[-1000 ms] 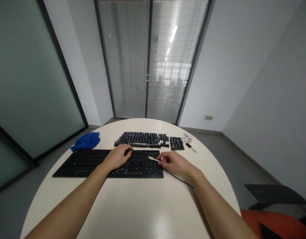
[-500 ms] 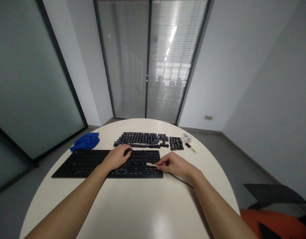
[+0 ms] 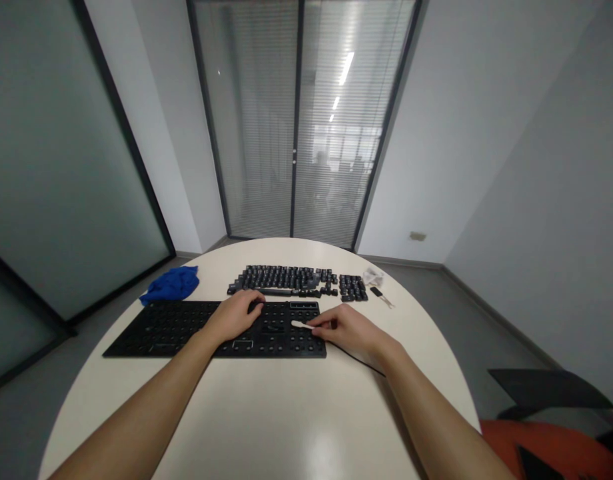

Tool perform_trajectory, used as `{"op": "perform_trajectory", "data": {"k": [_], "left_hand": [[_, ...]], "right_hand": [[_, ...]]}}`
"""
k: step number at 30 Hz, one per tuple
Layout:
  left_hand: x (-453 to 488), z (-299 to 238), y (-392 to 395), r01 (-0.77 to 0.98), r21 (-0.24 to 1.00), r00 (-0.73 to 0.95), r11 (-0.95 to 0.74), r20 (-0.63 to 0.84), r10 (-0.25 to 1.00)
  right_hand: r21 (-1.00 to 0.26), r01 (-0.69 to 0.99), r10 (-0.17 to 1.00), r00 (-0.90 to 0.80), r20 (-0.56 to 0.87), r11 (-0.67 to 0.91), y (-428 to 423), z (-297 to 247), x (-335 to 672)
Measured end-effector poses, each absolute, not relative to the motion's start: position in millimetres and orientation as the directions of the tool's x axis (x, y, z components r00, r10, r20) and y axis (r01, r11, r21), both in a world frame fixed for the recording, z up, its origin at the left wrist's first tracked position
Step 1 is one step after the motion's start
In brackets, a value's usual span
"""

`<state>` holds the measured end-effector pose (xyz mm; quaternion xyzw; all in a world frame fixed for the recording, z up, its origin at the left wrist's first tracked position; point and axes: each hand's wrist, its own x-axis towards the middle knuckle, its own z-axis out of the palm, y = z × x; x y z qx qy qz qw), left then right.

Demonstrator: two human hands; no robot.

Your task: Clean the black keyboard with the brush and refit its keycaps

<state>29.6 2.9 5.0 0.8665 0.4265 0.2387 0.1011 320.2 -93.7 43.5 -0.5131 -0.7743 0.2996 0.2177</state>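
A black keyboard with its keycaps off lies flat near the middle of the table, rows of bare switches showing. My left hand rests across its middle, thumb apart from the fingers, which bend over towards the far edge. Pinched in my right hand is a small white swab-like stick; its pale tip points left over the number pad switches. I cannot tell whether the tip touches them. A black cable runs out from beneath my right hand.
Removed black keycaps stand in rows behind the keyboard, with a number pad group to the right. Beside them lie a crumpled clear wrap and a small black-ended tool. A blue cloth sits at the left edge of the round table.
My right hand has shifted slightly away from me, taking the white stick's tip up the number pad. My left hand and the keyboard look the same.
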Motion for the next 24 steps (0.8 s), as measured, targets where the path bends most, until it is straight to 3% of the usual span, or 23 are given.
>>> {"op": "perform_trajectory", "data": {"k": [15, 24], "left_hand": [[29.3, 4.2, 3.4, 0.694, 0.362, 0.530, -0.622, 0.328, 0.782], [29.1, 3.3, 4.3, 0.692, 0.366, 0.536, -0.622, 0.317, 0.783]], "right_hand": [[-0.661, 0.672, 0.921, -0.382, 0.077, 0.334, -94.2, 43.1, 321.3], [-0.719, 0.634, 0.900, -0.434, -0.027, 0.285, -93.6, 40.7, 321.7]]}}
